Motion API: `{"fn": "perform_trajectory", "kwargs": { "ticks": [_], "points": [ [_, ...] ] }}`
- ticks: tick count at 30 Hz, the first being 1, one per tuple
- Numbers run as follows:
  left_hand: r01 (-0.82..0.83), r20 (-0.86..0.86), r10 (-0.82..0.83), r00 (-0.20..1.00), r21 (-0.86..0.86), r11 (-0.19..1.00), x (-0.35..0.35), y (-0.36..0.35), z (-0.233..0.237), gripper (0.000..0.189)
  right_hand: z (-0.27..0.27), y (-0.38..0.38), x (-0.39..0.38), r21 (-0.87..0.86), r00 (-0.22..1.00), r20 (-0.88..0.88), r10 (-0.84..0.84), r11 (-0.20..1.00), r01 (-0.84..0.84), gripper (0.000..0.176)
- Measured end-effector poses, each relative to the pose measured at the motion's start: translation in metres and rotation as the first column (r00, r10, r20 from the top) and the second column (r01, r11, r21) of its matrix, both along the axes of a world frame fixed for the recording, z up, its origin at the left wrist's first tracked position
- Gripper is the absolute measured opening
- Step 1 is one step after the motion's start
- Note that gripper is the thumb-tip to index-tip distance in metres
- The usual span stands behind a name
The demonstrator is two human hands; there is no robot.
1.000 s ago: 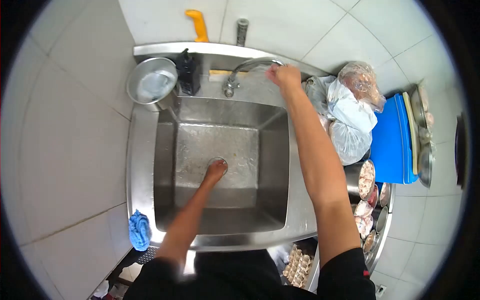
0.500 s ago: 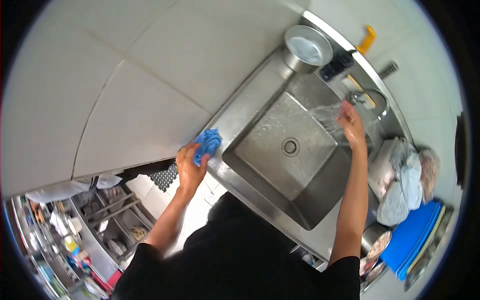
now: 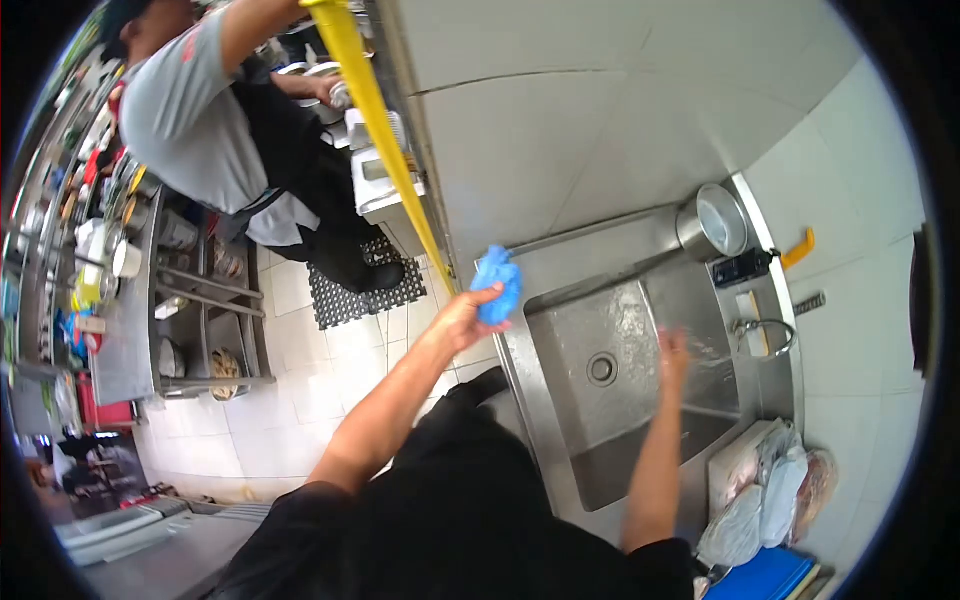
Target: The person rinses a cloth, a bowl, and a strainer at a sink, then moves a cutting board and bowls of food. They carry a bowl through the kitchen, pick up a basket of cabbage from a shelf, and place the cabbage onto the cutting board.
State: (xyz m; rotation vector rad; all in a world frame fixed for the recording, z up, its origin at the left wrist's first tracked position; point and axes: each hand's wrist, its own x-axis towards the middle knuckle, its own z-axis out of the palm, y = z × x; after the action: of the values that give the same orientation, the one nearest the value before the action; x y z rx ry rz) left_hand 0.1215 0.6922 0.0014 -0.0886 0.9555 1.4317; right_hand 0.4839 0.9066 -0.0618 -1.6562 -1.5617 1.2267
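My left hand [image 3: 462, 320] grips a crumpled blue cloth [image 3: 499, 285] above the near left corner of the metal sink [image 3: 548, 415]. My right hand [image 3: 674, 352] is over the basin, to the right of the drain [image 3: 602, 369], and its fingers are smeared by motion. I see nothing in it. Water splashes around it and wets the basin floor. The curved faucet [image 3: 778, 335] stands at the sink's right edge, beyond my right hand.
A metal pot [image 3: 712, 222] sits on the sink's far corner. Plastic bags [image 3: 765, 490] and a blue board [image 3: 760, 575] lie at the right. Along the wall panel's edge runs a yellow strip [image 3: 378, 115]; beyond it stands a person in grey [image 3: 190, 130]. Shelving [image 3: 205, 300] stands left.
My view has swung left, bringing the person and yellow strip into sight. My left hand has lifted the blue cloth off the sink's rim. My right hand has moved away from the faucet.
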Motion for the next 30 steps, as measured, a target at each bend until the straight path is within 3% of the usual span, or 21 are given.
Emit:
{"fn": "perform_trajectory", "kwargs": {
  "ticks": [1, 2, 3, 4, 5, 7, 10, 11, 12, 13, 14, 15, 16, 17, 18, 20, 23, 25, 28, 29, 30],
  "points": [
    [-0.012, 0.155, 0.006, 0.988, 0.041, 0.999, 0.015, 0.003, 0.005, 0.042, -0.010, -0.028, -0.036, -0.112, 0.882, -0.471, 0.011, 0.991, -0.073, 0.074],
    [-0.034, 0.319, -0.003, 0.948, 0.110, 0.993, 0.035, 0.007, 0.015, 0.046, -0.006, -0.054, -0.067, -0.145, 0.723, -0.690, 0.032, 0.973, -0.181, 0.071],
    [-0.101, 0.577, -0.015, 0.817, 0.168, 0.981, 0.058, 0.015, 0.000, 0.048, -0.002, -0.081, -0.097, -0.179, 0.523, -0.852, 0.006, 0.936, -0.302, 0.069],
    [-0.156, 0.691, 0.016, 0.722, 0.140, 0.978, 0.085, 0.016, 0.019, 0.054, -0.006, -0.098, -0.127, -0.153, 0.309, -0.951, -0.020, 0.898, -0.412, 0.070],
    [-0.166, 0.618, -0.166, 0.768, 0.443, 0.881, 0.110, 0.018, 0.015, 0.058, -0.007, -0.111, -0.147, -0.111, 0.137, -0.989, -0.050, 0.864, -0.491, 0.066],
    [-0.167, 0.626, -0.205, 0.753, 0.483, 0.860, 0.153, 0.025, -0.006, 0.050, -0.018, -0.118, -0.150, 0.050, -0.102, -0.995, -0.011, 0.812, -0.582, 0.059],
    [0.188, 0.553, -0.471, 0.687, 0.491, 0.851, 0.167, 0.028, -0.039, 0.043, -0.037, -0.077, -0.117, 0.281, -0.314, -0.943, 0.112, 0.772, -0.570, 0.049],
    [0.268, 0.472, -0.523, 0.710, 0.506, 0.820, 0.167, 0.025, -0.036, 0.041, -0.036, -0.064, -0.106, 0.302, -0.303, -0.942, 0.147, 0.765, -0.569, 0.045],
    [0.347, 0.386, -0.573, 0.723, 0.515, 0.784, 0.165, 0.022, -0.034, 0.040, -0.014, -0.072, -0.105, 0.189, -0.118, -0.982, 0.148, 0.784, -0.591, 0.041],
    [0.560, -0.055, -0.559, 0.827, 0.167, 0.811, 0.168, 0.012, 0.005, 0.033, 0.014, -0.084, -0.106, 0.072, 0.065, -0.988, 0.140, 0.792, -0.606, 0.038],
    [0.578, -0.294, -0.558, 0.776, -0.021, 0.815, 0.172, 0.013, 0.011, 0.030, 0.031, -0.089, -0.103, -0.148, 0.438, -0.891, 0.118, 0.837, -0.526, 0.034],
    [0.552, -0.478, -0.591, 0.650, -0.236, 0.799, 0.176, 0.015, 0.016, 0.028, 0.026, -0.086, -0.104, -0.147, 0.442, -0.889, 0.116, 0.843, -0.517, 0.034],
    [0.495, -0.744, -0.586, 0.320, -0.396, 0.773, 0.188, 0.028, -0.014, 0.027, 0.014, -0.079, -0.106, -0.270, 0.629, -0.776, 0.055, 0.872, -0.409, 0.031],
    [0.374, -0.849, -0.521, -0.090, -0.513, 0.772, 0.197, 0.037, -0.030, 0.026, 0.004, -0.073, -0.105, -0.366, 0.780, -0.625, -0.016, 0.889, -0.275, 0.037],
    [0.381, -0.851, -0.516, -0.101, -0.512, 0.770, 0.203, 0.037, -0.028, 0.026, -0.001, -0.068, -0.100, -0.361, 0.777, -0.630, -0.023, 0.894, -0.266, 0.037],
    [0.241, -0.776, -0.629, -0.056, -0.622, 0.745, 0.215, 0.035, -0.025, 0.026, -0.013, -0.063, -0.090, -0.452, 0.777, -0.555, -0.298, 0.892, 0.020, 0.042],
    [0.304, -0.811, -0.575, -0.104, -0.577, 0.758, 0.216, 0.027, -0.009, 0.025, 0.008, -0.082, -0.087, -0.452, 0.761, -0.484, -0.432, 0.868, 0.205, 0.039],
    [0.266, -0.806, -0.583, -0.103, -0.587, 0.765, 0.217, 0.029, -0.012, 0.025, 0.000, -0.079, -0.079, -0.460, 0.676, -0.633, -0.377, 0.886, 0.064, 0.036],
    [0.433, -0.897, -0.441, -0.029, -0.409, 0.803, 0.179, -0.002, 0.013, 0.034, -0.002, -0.085, -0.057, -0.205, 0.273, -0.959, -0.073, 0.844, -0.495, 0.037],
    [0.506, -0.916, -0.400, 0.003, -0.344, 0.791, 0.163, -0.016, 0.028, 0.039, 0.008, -0.094, -0.052, -0.177, 0.339, -0.941, -0.004, 0.858, -0.481, 0.035],
    [0.550, -0.931, -0.225, 0.288, -0.031, 0.835, 0.138, -0.043, 0.016, 0.045, 0.018, -0.113, -0.042, -0.143, 0.587, -0.803, 0.101, 0.924, -0.355, 0.039]
  ]
}}
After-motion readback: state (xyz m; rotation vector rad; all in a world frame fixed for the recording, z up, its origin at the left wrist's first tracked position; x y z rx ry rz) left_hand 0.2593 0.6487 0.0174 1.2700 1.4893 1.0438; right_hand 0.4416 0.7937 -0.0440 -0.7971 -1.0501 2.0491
